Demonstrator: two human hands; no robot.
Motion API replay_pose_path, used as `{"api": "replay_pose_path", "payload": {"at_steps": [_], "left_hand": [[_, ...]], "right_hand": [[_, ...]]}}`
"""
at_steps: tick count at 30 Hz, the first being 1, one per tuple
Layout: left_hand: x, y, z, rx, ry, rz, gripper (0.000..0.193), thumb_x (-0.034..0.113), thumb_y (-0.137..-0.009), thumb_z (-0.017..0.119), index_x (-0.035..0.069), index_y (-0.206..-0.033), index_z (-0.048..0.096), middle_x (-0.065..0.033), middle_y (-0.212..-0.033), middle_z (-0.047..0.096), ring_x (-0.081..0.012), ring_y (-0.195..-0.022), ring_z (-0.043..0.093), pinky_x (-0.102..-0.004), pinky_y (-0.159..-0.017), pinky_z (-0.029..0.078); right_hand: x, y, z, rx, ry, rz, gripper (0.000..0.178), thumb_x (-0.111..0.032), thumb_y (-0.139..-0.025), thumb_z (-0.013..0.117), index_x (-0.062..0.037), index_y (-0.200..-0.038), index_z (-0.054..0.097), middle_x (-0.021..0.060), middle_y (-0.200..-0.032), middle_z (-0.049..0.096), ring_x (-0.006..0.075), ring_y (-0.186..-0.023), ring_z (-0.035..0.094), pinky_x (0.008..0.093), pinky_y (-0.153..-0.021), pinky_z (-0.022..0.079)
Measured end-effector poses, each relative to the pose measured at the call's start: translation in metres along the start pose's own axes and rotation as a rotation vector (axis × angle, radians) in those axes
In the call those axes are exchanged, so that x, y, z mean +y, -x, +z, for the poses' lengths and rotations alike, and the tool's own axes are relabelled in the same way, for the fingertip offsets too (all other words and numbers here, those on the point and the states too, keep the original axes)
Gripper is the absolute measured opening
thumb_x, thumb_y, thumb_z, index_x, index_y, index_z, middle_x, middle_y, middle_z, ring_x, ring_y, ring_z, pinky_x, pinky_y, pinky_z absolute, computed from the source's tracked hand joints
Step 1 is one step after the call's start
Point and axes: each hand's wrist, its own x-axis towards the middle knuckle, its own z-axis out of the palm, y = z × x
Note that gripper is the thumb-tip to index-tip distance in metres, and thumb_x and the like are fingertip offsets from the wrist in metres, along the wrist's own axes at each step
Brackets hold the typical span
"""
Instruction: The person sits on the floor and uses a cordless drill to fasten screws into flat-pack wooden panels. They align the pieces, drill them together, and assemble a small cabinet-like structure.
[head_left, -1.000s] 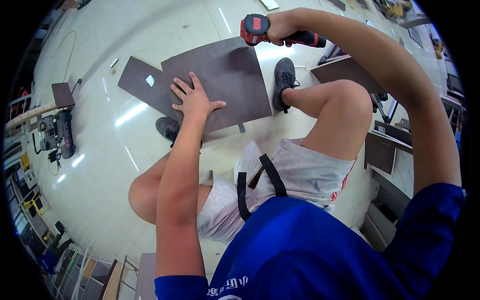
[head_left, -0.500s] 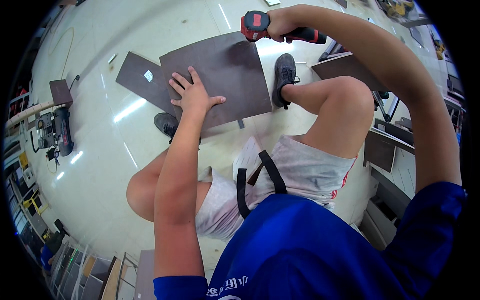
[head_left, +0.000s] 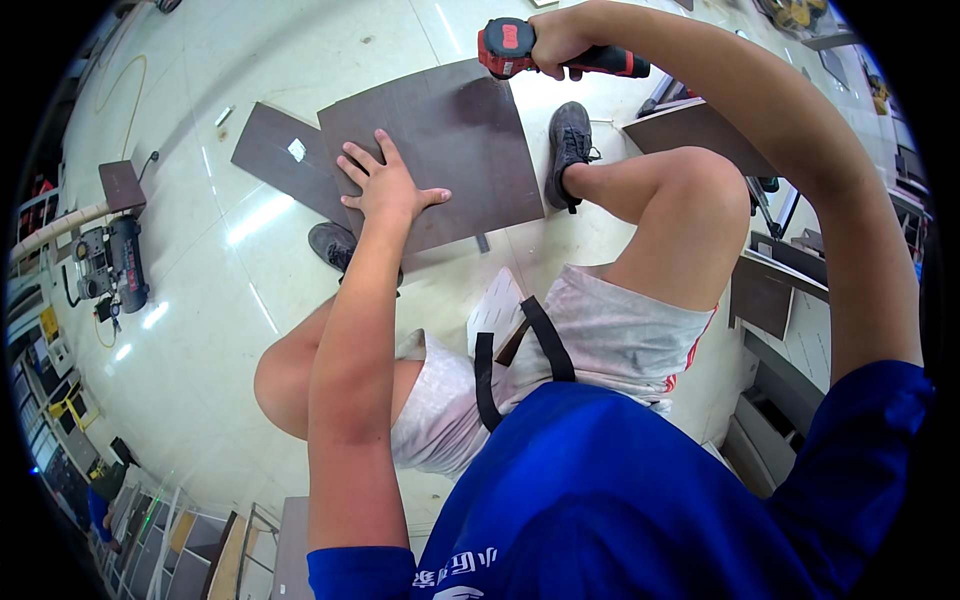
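A dark brown panel (head_left: pixel 465 150) faces up between my feet, and my left hand (head_left: pixel 390 190) presses flat on its left half with fingers spread. My right hand (head_left: pixel 562 45) is wrapped round the handle of a red and black cordless drill (head_left: pixel 510 48). The drill's head is over the panel's far right corner; its tip is hidden beneath the body. A narrower brown board (head_left: pixel 280 150) with a small white label sticks out from the panel's left side.
My black shoes (head_left: pixel 572 150) stand on either side of the panel. An air compressor (head_left: pixel 110 262) sits on the tiled floor at left. More boards (head_left: pixel 700 135) lean at right, beside grey cabinet parts (head_left: pixel 762 435). A person in blue (head_left: pixel 98 512) is at the lower left.
The drill and my right hand have shifted very slightly left and away. My left hand stays in the same place on the panel.
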Motion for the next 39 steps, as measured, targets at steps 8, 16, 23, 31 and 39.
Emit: {"api": "replay_pose_path", "payload": {"at_steps": [8, 16, 23, 31, 39], "left_hand": [[-0.001, 0.000, 0.000, -0.016, -0.014, 0.002, 0.147, 0.058, -0.056, 0.092, 0.017, -0.160, -0.003, -0.0280, -0.163, -0.013, -0.0444, -0.152, -0.006, -0.0739, -0.110, 0.024], [-0.002, 0.001, -0.002, -0.003, -0.002, -0.001, 0.145, 0.058, -0.055, 0.092, 0.018, -0.161, 0.001, -0.0287, -0.163, -0.010, -0.0447, -0.152, -0.005, -0.0732, -0.109, 0.027], [-0.001, 0.001, 0.000, -0.005, -0.008, -0.002, 0.145, 0.058, -0.055, 0.092, 0.017, -0.161, 0.001, -0.0291, -0.163, -0.010, -0.0449, -0.152, -0.005, -0.0731, -0.109, 0.027], [-0.002, 0.000, 0.001, -0.003, -0.009, -0.002, 0.146, 0.059, -0.055, 0.092, 0.017, -0.161, 0.001, -0.0290, -0.163, -0.010, -0.0448, -0.152, -0.005, -0.0732, -0.109, 0.027], [-0.002, -0.001, 0.001, -0.011, -0.009, -0.002, 0.147, 0.058, -0.054, 0.092, 0.018, -0.161, 0.000, -0.0286, -0.163, -0.011, -0.0449, -0.152, -0.006, -0.0730, -0.109, 0.026]], "right_hand": [[0.007, -0.008, 0.002, -0.023, 0.011, -0.014, 0.022, -0.005, -0.067, 0.062, 0.0034, -0.088, 0.067, 0.0151, -0.080, 0.067, 0.0238, -0.065, 0.065, 0.0369, -0.057, 0.053], [0.001, 0.001, 0.005, 0.042, -0.041, 0.016, 0.039, 0.004, -0.058, 0.064, 0.0020, -0.097, 0.059, 0.0122, -0.077, 0.063, 0.0240, -0.059, 0.067, 0.0373, -0.055, 0.055], [0.006, -0.008, 0.003, 0.001, -0.014, 0.027, 0.041, 0.004, -0.059, 0.064, 0.0021, -0.100, 0.059, 0.0123, -0.079, 0.063, 0.0238, -0.059, 0.067, 0.0377, -0.055, 0.055], [0.002, -0.003, 0.004, 0.008, -0.038, 0.026, 0.040, 0.005, -0.061, 0.065, 0.0035, -0.100, 0.058, 0.0132, -0.083, 0.062, 0.0234, -0.058, 0.067, 0.0370, -0.054, 0.055], [0.003, 0.000, 0.006, 0.000, -0.075, 0.015, 0.038, 0.002, -0.064, 0.067, 0.0033, -0.100, 0.058, 0.0133, -0.082, 0.064, 0.0235, -0.059, 0.067, 0.0374, -0.056, 0.056]]}}
